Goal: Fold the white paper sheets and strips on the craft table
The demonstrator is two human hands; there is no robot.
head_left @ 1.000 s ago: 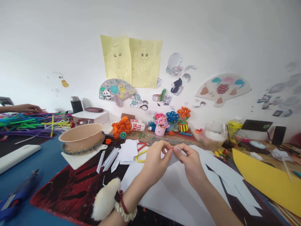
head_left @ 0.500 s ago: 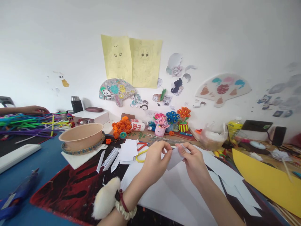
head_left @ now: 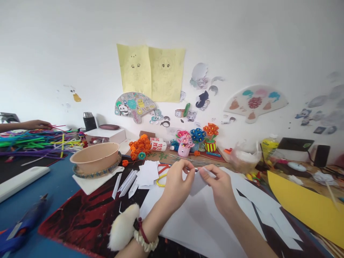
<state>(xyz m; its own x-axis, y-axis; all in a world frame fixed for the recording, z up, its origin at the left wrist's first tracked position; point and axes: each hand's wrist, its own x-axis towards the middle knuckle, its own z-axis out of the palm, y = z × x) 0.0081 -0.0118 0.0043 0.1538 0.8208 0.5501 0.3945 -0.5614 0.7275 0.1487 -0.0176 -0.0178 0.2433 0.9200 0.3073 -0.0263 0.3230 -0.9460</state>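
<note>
A small piece of white paper [head_left: 198, 183] is held up between my two hands, over a large white sheet [head_left: 185, 225]. My left hand [head_left: 179, 186] pinches its left edge between thumb and fingers. On the other edge, my right hand [head_left: 219, 182] grips it with the thumb on top. Left of my hands lie a stack of cut white papers [head_left: 147, 173] and several folded paper strips [head_left: 127, 183]. Scissors with yellow and red handles [head_left: 160, 180] lie partly hidden behind my left hand. A scrunchie and a fluffy white ornament [head_left: 123, 226] are on my left wrist.
A beige bowl [head_left: 95, 157] stands to the left, near a blue glue gun [head_left: 23, 227]. Another person's hand [head_left: 39, 124] is over colourful pipe cleaners [head_left: 34, 141]. Pipe-cleaner flowers [head_left: 185, 141] stand along the wall. White strips [head_left: 264, 206] and yellow card [head_left: 303, 204] lie right.
The other person's hand has lifted thin red stems from the pipe-cleaner pile. My hands keep hold of the paper with little movement; the whole view has shifted slightly.
</note>
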